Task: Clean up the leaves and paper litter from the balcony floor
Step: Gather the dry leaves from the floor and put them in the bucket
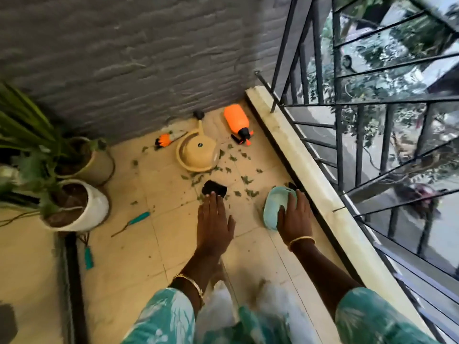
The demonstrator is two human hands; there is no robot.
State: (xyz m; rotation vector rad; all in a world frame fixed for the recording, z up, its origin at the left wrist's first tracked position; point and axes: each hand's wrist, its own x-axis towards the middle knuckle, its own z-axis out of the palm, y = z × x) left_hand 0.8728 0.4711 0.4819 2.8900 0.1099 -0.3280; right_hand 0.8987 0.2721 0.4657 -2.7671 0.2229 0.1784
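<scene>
With the left hand (214,219) flat and reaching toward a black object (214,188) and the right hand (295,214) resting spread on a pale dish (273,207), gathering seems barely begun: the leaves (223,170) lie scattered just beyond both fingertips, needing sweeping together.

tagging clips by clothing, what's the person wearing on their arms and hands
Both hands are bare, with no gloves. The left hand has a gold bangle at the wrist; the right hand has a thin gold bangle too. Both arms come out of loose teal sleeves with a pale, washed-out white pattern, ending below the elbow.
</scene>
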